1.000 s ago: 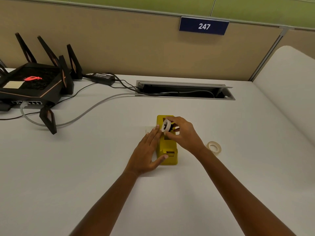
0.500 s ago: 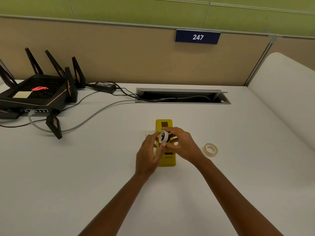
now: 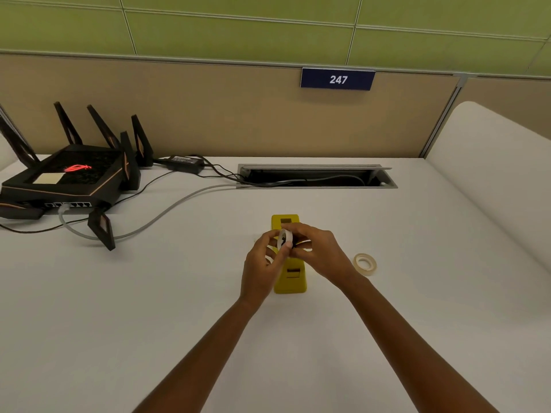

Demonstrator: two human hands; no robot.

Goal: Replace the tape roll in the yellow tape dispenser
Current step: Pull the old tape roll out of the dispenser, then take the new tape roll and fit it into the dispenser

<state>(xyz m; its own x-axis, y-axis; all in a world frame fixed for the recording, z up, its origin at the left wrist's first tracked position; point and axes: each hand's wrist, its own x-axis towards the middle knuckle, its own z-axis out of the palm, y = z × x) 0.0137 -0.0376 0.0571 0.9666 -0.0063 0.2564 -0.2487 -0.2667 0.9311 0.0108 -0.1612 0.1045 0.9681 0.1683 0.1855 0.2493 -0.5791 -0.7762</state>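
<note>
Our left hand [image 3: 262, 263] has left the yellow dispenser [image 3: 290, 281] and now, with our right hand [image 3: 322, 251], pinches the white tape roll [image 3: 283, 238], on edge above it.

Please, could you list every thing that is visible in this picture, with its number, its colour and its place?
tape dispenser: one, yellow, table centre, partly behind the hands.
held tape roll: one, white, above the dispenser.
spare tape roll: one, pale, flat on the table, right of the dispenser.
router: one, black, far left.
power adapter: one, black, by the partition.
grey cable: one, from router to cable hatch.
cable hatch: one, grey, open, table's back.
number plate: one, blue, "247", on the partition.
table: one, white.
left hand: pinches the held roll.
right hand: grips it too.
</note>
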